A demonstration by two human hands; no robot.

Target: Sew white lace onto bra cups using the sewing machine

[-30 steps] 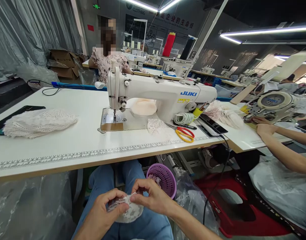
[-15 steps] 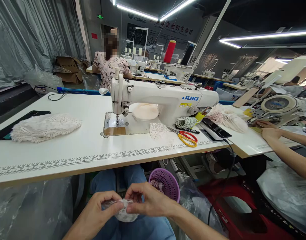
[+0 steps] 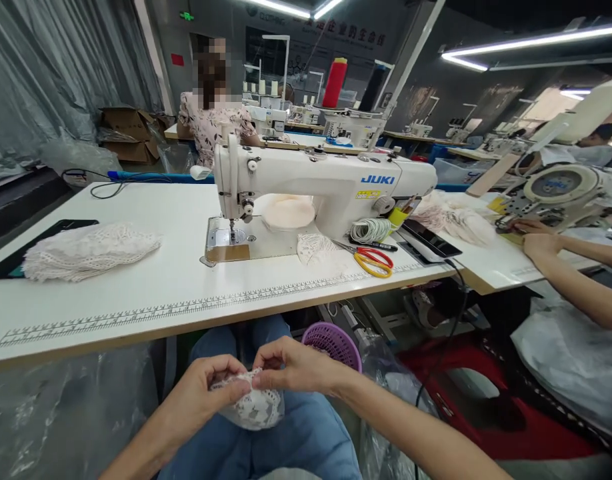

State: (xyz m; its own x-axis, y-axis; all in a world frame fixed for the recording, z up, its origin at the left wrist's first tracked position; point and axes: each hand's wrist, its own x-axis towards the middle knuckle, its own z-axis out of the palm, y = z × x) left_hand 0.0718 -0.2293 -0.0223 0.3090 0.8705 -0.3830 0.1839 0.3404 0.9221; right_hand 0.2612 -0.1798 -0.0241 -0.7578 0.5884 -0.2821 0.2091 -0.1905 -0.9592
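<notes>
Above my lap, in front of the table edge, a small white lace piece is pinched between both hands. My left hand grips its left side with thumb and fingers. From the right, my right hand pinches its upper edge, the two thumbs nearly meeting. The lace hangs below the fingertips, its lower part rounded. On the table ahead stands a white sewing machine, with a lace piece lying by its base. A stack of white lace pieces rests at the left.
Scissors with red and yellow handles, a coil of white cord and a phone lie right of the machine. Below the table is a purple basket. A co-worker's hands work at another machine on the right.
Both hands have risen slightly with the lace, and more of its patterned face shows. The camera view has tilted down a little; things on the table stay put.
</notes>
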